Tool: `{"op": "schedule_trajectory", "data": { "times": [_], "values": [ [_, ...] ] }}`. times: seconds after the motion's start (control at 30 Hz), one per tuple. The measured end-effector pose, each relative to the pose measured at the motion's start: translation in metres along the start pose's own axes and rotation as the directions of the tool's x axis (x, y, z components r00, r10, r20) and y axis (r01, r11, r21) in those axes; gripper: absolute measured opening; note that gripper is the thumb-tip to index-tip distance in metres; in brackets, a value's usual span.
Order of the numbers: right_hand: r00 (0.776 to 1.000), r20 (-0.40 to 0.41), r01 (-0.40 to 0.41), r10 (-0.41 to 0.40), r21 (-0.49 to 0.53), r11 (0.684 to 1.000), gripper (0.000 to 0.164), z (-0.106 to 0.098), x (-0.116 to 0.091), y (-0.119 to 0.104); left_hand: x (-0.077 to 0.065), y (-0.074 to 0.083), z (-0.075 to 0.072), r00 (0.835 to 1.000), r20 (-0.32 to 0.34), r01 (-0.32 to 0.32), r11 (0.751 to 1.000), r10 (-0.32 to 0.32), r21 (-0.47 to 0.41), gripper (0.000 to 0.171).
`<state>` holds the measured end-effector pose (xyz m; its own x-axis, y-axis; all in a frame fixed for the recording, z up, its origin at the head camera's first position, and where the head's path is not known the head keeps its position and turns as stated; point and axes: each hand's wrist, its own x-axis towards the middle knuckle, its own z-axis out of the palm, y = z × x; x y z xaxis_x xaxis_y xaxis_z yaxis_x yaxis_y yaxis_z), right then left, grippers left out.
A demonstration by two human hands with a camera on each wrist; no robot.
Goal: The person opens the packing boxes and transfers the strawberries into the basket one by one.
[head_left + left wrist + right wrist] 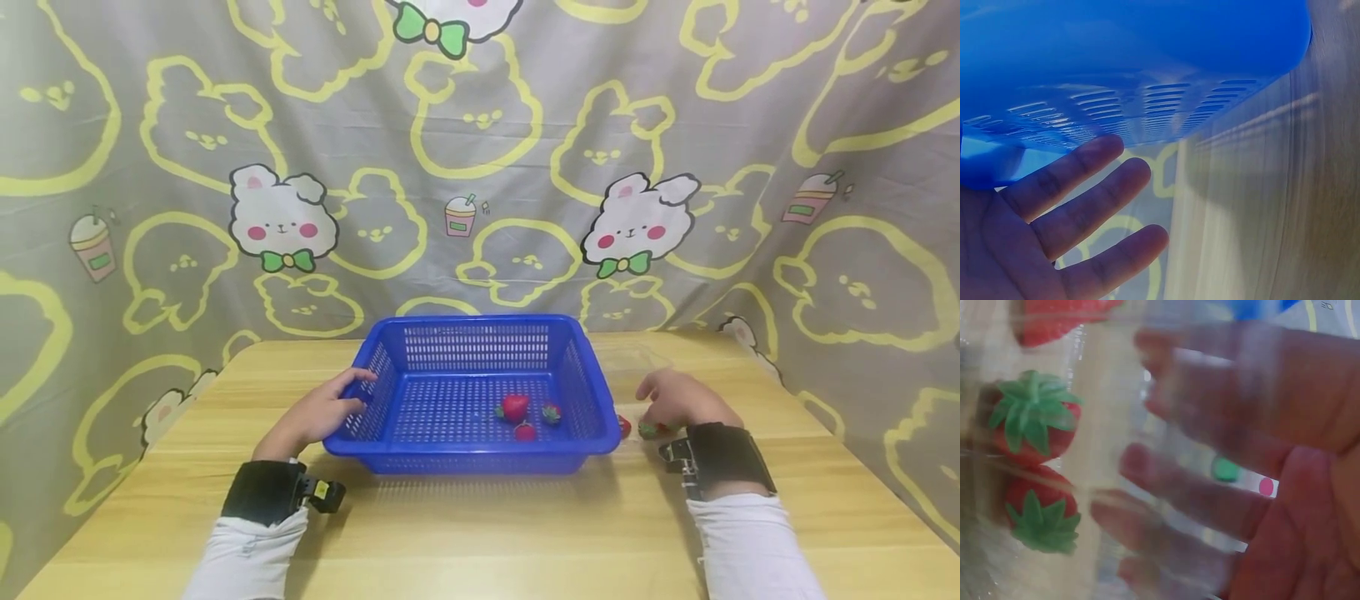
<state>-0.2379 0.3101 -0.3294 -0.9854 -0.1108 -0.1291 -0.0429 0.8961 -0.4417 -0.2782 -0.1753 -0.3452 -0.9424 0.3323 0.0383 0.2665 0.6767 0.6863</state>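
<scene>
A blue plastic basket (pixel 480 447) stands on the table. My left hand (pixel 322 412) rests at its left rim, and in the left wrist view the straight, spread fingers (pixel 1094 200) lie beside the slotted wall. Three red strawberries lie in the basket's right half, the largest strawberry (pixel 515 407) behind the others. To the right of the basket, my right hand (pixel 686 398) reaches over more strawberries (pixel 649 431). In the right wrist view its fingers extend, blurred behind clear plastic, apart from two strawberries with green leaves (pixel 1035 428); part of a third strawberry (pixel 1063 319) shows above.
A clear plastic container (pixel 637 358) lies right of the basket, under and behind the right hand. The wooden table (pixel 480 533) ends at a patterned curtain (pixel 480 275) behind the basket. Black wrist straps with cameras (pixel 324 496) sit on both forearms.
</scene>
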Motion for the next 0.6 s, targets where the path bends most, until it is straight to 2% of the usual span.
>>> {"op": "schedule_trajectory", "data": {
  "times": [0.6],
  "values": [
    [0.999,-0.009,-0.042,0.042,0.022,0.999,0.031,0.014,0.003,0.002,0.001,0.003,0.004,1.000,-0.024,-0.001,1.000,0.002,0.028,0.039]
  ]
}}
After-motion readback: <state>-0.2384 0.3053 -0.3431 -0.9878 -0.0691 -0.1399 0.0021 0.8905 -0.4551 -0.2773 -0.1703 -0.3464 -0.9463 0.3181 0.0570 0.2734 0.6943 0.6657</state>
